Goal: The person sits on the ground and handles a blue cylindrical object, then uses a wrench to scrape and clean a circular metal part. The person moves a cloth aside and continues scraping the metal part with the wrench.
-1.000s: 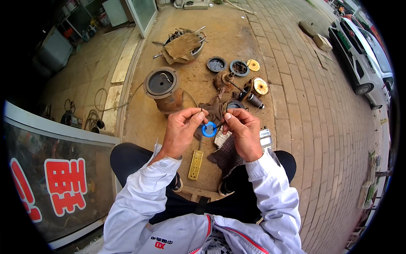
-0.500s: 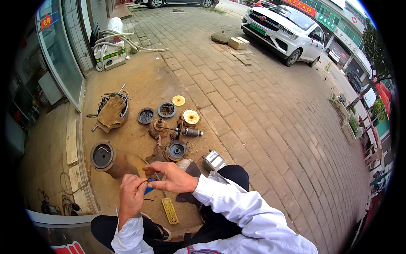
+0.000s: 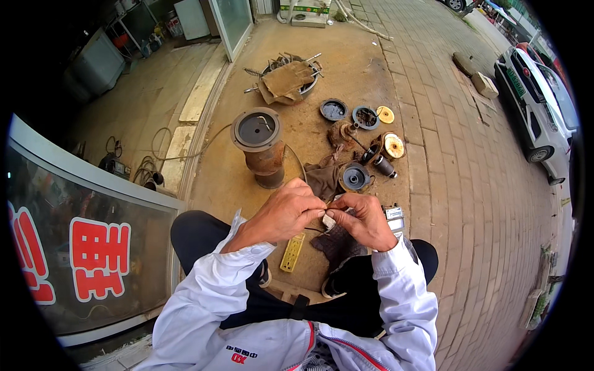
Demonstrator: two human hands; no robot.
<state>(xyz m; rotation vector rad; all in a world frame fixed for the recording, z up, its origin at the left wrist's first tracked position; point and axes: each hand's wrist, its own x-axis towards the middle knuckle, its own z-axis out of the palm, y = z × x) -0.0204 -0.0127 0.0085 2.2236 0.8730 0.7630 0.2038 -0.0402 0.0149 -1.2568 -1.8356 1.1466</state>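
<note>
My left hand (image 3: 286,211) and my right hand (image 3: 365,221) meet in front of me, thumbs and fingertips pinched together. Between the fingertips is something small and thin, too small to name. A little whitish piece (image 3: 328,221) shows just below the fingertips; whether it is held I cannot tell. Under the left hand a yellow power strip (image 3: 292,252) lies on the ground, and a dark cloth (image 3: 339,246) lies below the right hand. Beyond the hands stands a rusty metal cylinder (image 3: 265,162) with a flanged, dark top.
Dismantled motor parts lie ahead: a dark rotor (image 3: 384,166), a round housing (image 3: 355,177), dark ring covers (image 3: 334,110) and a yellow disc (image 3: 385,115). A tool-filled basin (image 3: 307,89) sits farther off. A glass door (image 3: 93,247) stands left, a white car (image 3: 538,105) right.
My view has swung left, so the scene shifts rightward and down-tilted parts appear nearer the middle. The hands stay pinched together; the blue piece seen by them earlier no longer shows.
</note>
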